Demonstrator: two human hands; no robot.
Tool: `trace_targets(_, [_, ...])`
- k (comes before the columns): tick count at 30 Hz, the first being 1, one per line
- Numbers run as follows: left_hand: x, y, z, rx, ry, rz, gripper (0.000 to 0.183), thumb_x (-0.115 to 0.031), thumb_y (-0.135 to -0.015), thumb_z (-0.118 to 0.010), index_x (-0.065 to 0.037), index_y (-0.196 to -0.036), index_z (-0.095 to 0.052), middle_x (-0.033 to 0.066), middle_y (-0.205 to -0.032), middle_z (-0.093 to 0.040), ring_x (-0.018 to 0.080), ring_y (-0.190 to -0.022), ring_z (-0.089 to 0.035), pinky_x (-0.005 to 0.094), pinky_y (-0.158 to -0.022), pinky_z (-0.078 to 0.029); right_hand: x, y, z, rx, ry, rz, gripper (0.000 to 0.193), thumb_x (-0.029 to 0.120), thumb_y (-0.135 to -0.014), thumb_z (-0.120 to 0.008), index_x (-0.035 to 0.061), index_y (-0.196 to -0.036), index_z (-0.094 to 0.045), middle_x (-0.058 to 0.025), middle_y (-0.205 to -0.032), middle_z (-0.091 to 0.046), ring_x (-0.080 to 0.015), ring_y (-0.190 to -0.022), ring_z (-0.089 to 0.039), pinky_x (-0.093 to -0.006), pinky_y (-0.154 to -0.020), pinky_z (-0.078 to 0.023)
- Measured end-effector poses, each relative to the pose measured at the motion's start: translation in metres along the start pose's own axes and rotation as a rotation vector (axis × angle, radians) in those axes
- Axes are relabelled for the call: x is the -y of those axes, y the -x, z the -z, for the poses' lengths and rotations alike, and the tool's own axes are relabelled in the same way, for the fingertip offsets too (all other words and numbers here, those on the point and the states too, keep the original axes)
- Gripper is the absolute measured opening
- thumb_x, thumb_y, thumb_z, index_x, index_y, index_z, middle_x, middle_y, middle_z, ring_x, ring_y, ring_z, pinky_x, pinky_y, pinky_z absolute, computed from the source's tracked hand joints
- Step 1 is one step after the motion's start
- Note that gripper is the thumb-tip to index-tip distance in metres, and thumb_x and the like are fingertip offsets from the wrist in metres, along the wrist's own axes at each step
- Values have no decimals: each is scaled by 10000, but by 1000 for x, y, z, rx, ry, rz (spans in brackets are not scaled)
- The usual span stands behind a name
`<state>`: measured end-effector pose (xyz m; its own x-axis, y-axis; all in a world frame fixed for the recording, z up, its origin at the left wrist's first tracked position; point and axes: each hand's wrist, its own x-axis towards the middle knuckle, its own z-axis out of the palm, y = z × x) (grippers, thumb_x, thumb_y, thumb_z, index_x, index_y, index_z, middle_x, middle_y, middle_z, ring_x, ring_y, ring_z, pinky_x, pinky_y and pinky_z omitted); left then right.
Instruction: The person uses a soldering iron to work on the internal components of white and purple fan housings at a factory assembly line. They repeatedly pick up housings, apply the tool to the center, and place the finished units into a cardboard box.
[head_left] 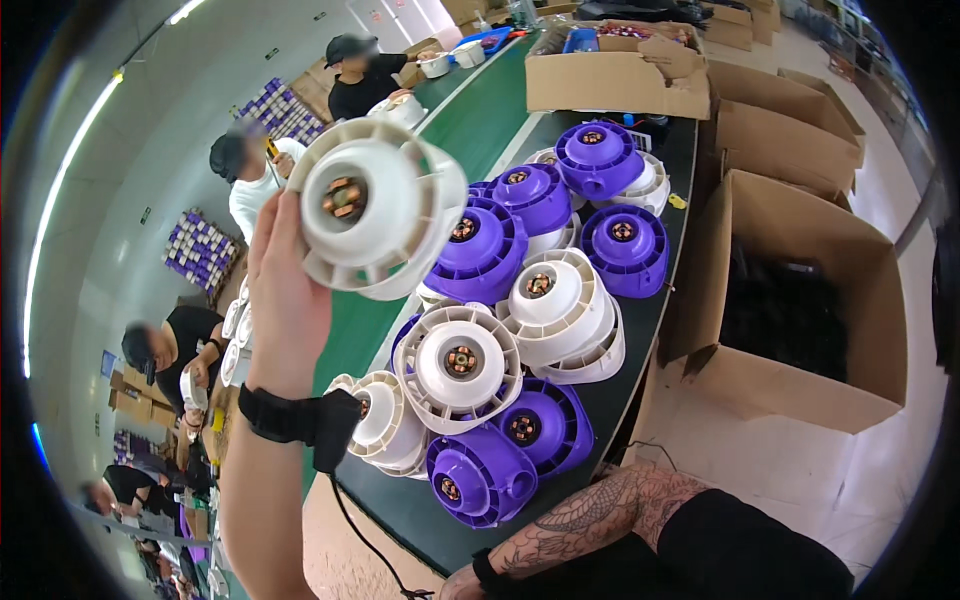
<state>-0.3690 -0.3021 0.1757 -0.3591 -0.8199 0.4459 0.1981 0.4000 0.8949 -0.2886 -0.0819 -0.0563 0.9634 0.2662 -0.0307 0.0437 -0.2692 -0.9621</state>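
My left hand (285, 280) is raised above the table's left side, its fingers behind the rim of a white round plastic motor housing (400, 230). Copper coils show in the hub of this housing, which faces me. A black band with a cable circles my left wrist. My right hand (462, 583) is mostly cut off at the lower edge, so its fingers are hidden. Between my arms lie stacked housings of the same kind, such as a white housing (458, 362) and a purple housing (482, 475), most with coils facing up.
A dark green table (400, 510) carries the stacks, beside a green conveyor belt (480, 130). An open carton (615, 85) stands at the far end. On the floor at right, a large carton (800, 390) holds dark contents. Several people work across the belt.
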Motion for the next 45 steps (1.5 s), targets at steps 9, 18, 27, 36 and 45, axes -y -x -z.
trace_targets(9, [1, 88, 199, -255, 84, 364, 349, -262, -1077, -499, -42, -1330, -593, 66, -1285, -666, 170, -1159, -653, 334, -1007, -527, -2, 10, -16, -35, -38, 838, 48, 140, -869, -693, 97, -890, -688, -81, -799, -614, -261, -760, -622, -375, -660, -460])
trace_targets(18, [35, 252, 242, -84, -52, 825, 207, -146, -1031, -553, -28, -1200, -574, 56, -1075, -673, 141, -956, -670, 288, -830, -568, 18, -6, -15, 246, -69, 354, 321, 234, -719, -757, 54, -977, -695, -102, -946, -661, -281, -879, -636, -363, -721, -469])
trace_targets(27, [70, 289, 192, 126, -277, 568, 246, -175, -1046, -580, -45, -1253, -605, 19, -1116, -665, 60, -975, -614, 239, -834, -523, 43, -19, -7, 334, 1, -130, 482, 283, -596, -754, 2, -965, -622, -152, -864, -651, -340, -839, -634, -438, -710, -480])
trace_targets(36, [97, 319, 207, 265, -605, 233, 234, -185, -1009, -609, -41, -1162, -711, 130, -1109, -663, 249, -1048, -626, 361, -932, -503, 52, -28, 1, 405, -16, -107, 462, 275, -668, -740, -3, -989, -558, -181, -807, -635, -390, -790, -635, -470, -700, -480])
trace_targets(45, [43, 347, 197, -312, -694, 126, 218, -212, -974, -649, 3, -995, -680, 120, -824, -658, 213, -748, -633, 337, -701, -520, 55, -36, 9, 260, 41, -60, 540, 326, -687, -806, 37, -1054, -536, -145, -768, -608, -375, -751, -625, -449, -656, -464])
